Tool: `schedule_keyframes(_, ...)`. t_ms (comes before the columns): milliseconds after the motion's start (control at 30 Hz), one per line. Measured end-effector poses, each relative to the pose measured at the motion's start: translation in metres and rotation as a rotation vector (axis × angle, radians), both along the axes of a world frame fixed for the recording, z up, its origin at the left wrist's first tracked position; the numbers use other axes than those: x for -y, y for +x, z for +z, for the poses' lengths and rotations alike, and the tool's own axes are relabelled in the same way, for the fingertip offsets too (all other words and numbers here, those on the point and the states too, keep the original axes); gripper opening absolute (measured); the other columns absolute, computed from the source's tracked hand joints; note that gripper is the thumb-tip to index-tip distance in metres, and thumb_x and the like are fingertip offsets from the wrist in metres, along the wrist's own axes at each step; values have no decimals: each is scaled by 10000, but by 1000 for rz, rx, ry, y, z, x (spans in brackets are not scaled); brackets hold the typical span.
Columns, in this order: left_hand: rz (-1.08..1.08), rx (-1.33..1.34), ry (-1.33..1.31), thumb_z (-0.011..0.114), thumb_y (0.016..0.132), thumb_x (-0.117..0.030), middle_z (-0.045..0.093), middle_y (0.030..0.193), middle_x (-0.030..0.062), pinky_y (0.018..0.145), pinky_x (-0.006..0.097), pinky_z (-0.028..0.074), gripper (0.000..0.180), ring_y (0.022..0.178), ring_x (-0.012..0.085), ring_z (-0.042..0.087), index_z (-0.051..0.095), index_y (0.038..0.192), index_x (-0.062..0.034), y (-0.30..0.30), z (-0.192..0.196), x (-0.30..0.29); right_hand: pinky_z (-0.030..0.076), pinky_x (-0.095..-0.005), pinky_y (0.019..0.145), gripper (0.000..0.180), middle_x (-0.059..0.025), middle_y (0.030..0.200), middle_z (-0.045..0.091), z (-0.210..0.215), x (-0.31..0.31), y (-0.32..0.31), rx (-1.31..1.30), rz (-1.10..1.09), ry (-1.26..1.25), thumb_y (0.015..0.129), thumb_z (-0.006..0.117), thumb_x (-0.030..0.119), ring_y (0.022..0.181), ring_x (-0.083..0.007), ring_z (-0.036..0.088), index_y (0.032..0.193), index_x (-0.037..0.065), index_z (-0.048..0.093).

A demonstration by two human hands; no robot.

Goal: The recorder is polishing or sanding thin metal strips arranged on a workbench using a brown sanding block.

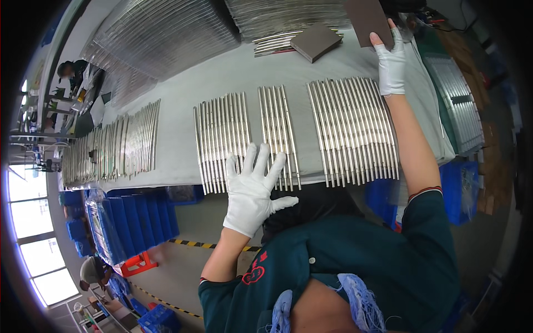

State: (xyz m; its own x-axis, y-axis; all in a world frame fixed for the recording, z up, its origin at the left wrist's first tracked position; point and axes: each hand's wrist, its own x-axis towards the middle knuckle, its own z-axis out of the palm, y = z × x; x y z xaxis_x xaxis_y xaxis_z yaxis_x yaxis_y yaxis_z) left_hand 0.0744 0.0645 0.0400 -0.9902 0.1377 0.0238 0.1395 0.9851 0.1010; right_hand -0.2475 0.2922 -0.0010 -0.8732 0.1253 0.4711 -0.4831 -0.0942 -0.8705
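Head view: left hand point(252, 191), white-gloved, fingers spread wide, lying flat at 6 o'clock on the near ends of the middle rods point(277, 136), gripping nothing. Right hand point(390, 64), gloved too, stretched out to 1 o'clock, fingers closed on the lower edge of a brown sanding block point(367, 21). Hands well apart. Between them on the bench point(222, 75), a wide row of steel rods point(352, 130) directly under the right forearm. Second brown block point(316, 41) at 12 o'clock, beside stacked rod bundles point(166, 33). More rods point(111, 150) at 9 o'clock; blue crates point(139, 222) below at 8 o'clock.
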Motion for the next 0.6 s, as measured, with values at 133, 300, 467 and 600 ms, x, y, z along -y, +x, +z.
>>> schedule_keyframes(133,1,-20,-10,688,638,-631,444,1377,196,1038,649,221,921,1293,378,395,470,1371,-117,1,1,4,470,-291,978,603,-91,1300,537,-1,0,0,-15,-7,44,882,693,149,1143,-167,543,1407,51,412)
schedule_keyframes(300,-52,-22,84,709,641,-605,443,1376,192,1044,631,231,911,1307,373,388,462,1369,-116,-7,-1,-6,458,-286,988,611,-91,1295,541,-2,-1,-1,-16,-12,71,879,697,152,1150,-163,538,1409,46,410)
schedule_keyframes(467,-193,5,145,708,646,-626,422,1405,193,1061,608,244,939,1324,393,374,436,1390,-122,-26,-6,-27,454,-279,986,609,-86,1292,544,2,2,4,23,3,40,880,696,149,1153,-156,534,1408,44,411)
schedule_keyframes(600,-263,-24,182,694,661,-630,430,1400,178,1070,595,249,932,1328,385,368,423,1397,-127,-35,-9,-43,464,-280,978,601,-84,1288,543,1,4,3,-21,-13,74,880,696,143,1142,-152,538,1403,44,416)
